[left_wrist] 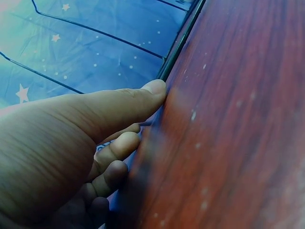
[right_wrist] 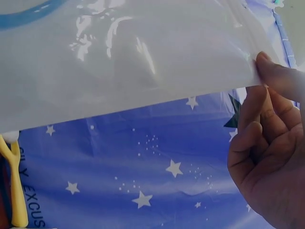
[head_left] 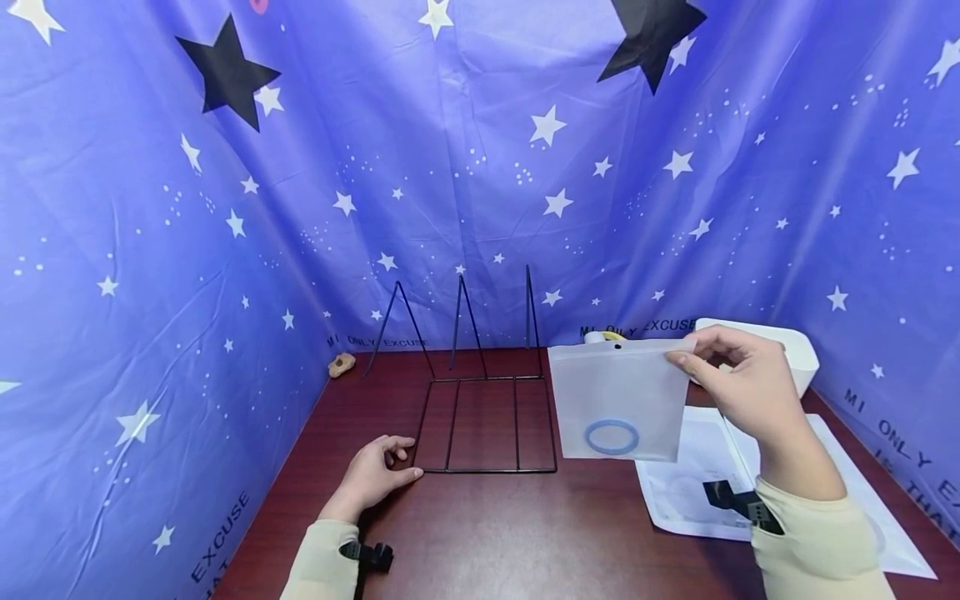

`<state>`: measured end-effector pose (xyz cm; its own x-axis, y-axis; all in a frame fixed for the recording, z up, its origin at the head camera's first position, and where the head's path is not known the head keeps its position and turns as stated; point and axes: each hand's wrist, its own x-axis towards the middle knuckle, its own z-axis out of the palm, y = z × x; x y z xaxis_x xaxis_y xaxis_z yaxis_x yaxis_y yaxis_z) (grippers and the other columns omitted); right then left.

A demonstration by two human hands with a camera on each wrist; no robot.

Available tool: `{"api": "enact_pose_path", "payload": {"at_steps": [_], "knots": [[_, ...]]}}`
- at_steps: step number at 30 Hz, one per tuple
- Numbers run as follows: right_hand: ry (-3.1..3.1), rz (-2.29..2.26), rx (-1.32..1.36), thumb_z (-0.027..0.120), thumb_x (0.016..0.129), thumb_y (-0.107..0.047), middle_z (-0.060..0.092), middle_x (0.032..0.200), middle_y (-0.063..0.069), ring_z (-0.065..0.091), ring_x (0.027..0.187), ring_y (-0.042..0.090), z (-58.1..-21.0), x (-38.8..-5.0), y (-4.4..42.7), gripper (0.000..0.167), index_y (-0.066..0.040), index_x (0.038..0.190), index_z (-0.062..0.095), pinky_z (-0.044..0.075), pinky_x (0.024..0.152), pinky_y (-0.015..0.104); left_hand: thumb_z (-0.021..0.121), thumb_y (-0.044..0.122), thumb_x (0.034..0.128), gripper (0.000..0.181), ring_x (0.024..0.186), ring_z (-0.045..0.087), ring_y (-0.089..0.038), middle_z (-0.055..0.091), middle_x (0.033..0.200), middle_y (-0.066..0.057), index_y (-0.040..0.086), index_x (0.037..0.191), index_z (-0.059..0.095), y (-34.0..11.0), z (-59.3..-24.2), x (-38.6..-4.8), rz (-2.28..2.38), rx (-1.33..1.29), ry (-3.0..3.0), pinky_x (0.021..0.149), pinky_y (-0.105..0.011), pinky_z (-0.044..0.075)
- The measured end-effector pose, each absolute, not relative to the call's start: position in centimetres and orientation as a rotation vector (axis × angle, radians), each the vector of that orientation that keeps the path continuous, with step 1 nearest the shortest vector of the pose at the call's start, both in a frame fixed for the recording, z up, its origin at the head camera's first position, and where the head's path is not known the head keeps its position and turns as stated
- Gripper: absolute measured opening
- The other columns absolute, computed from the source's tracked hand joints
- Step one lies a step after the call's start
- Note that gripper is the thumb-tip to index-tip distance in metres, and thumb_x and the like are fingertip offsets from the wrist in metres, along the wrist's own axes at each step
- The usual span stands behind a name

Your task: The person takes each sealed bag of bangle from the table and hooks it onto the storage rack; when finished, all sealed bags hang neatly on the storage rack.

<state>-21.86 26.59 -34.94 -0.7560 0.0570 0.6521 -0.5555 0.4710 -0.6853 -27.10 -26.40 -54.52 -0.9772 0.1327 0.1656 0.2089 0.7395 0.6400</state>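
Note:
My right hand (head_left: 742, 379) pinches the upper right corner of a frosted plastic pouch (head_left: 615, 383) between thumb and fingers. The pouch hangs upright above the table and has a small dark dot near its top edge. A light-blue ring (head_left: 612, 437) shows through its lower part; the right wrist view catches a bit of that blue ring (right_wrist: 28, 18). Left of the pouch stands a black wire rack (head_left: 486, 472) with several upright pointed loops. At its front left corner, my left hand (head_left: 377, 473) touches the wire, thumb (left_wrist: 155, 88) extended and the other fingers loosely bent.
White flat packages (head_left: 682, 508) lie on the right of the dark red table (head_left: 480, 542). Behind my right hand stands a white bin (head_left: 802, 354). A yellow-handled item (right_wrist: 18, 191) is partly behind the pouch. A small tan object (head_left: 341, 365) sits back left. Starry blue curtains surround the table.

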Motion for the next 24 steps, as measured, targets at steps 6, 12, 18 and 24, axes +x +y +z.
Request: {"api": "enact_pose_path", "payload": {"at_steps": [6, 12, 18, 24], "knots": [[-2.045, 1.343, 0.450, 0.080, 0.087, 0.009, 0.068, 0.071, 0.002, 0.053, 0.060, 0.011, -34.7, -21.7, 25.5, 0.011, 0.000, 0.089, 0.073, 0.041, 0.053, 0.024, 0.095, 0.031, 0.0782, 0.046, 0.084, 0.054, -0.012, 0.061, 0.091, 0.012, 0.020, 0.119, 0.078, -26.6, -54.7, -27.2, -1.055, -0.293, -2.831, 0.075, -0.033, 0.045], [-2.019, 1.368, 0.447, 0.080, 0.088, 0.007, 0.068, 0.072, 0.002, 0.054, 0.063, 0.011, -34.5, -22.0, 24.5, 0.009, 0.001, 0.090, 0.073, 0.043, 0.057, 0.023, 0.095, 0.030, 0.0783, 0.045, 0.083, 0.054, -0.013, 0.062, 0.092, 0.012, 0.020, 0.119, 0.078, -26.6, -54.6, -27.2, -1.076, -0.297, -2.819, 0.075, -0.034, 0.046], [-1.983, 1.412, 0.484, 0.078, 0.089, 0.008, 0.067, 0.072, 0.003, 0.052, 0.062, 0.014, -34.0, -22.2, 23.4, 0.009, 0.003, 0.090, 0.072, 0.041, 0.056, 0.024, 0.095, 0.029, 0.0782, 0.045, 0.083, 0.054, -0.013, 0.062, 0.092, 0.012, 0.021, 0.119, 0.078, -26.6, -54.6, -27.3, -1.079, -0.285, -2.829, 0.076, -0.033, 0.046], [-1.961, 1.459, 0.533, 0.079, 0.089, 0.007, 0.067, 0.072, 0.004, 0.052, 0.061, 0.013, -34.2, -22.5, 21.6, 0.008, 0.002, 0.092, 0.074, 0.042, 0.055, 0.024, 0.095, 0.030, 0.0784, 0.045, 0.083, 0.054, -0.012, 0.062, 0.091, 0.013, 0.021, 0.120, 0.078, -26.7, -54.8, -27.3, -1.074, -0.295, -2.828, 0.076, -0.033, 0.046]]}}
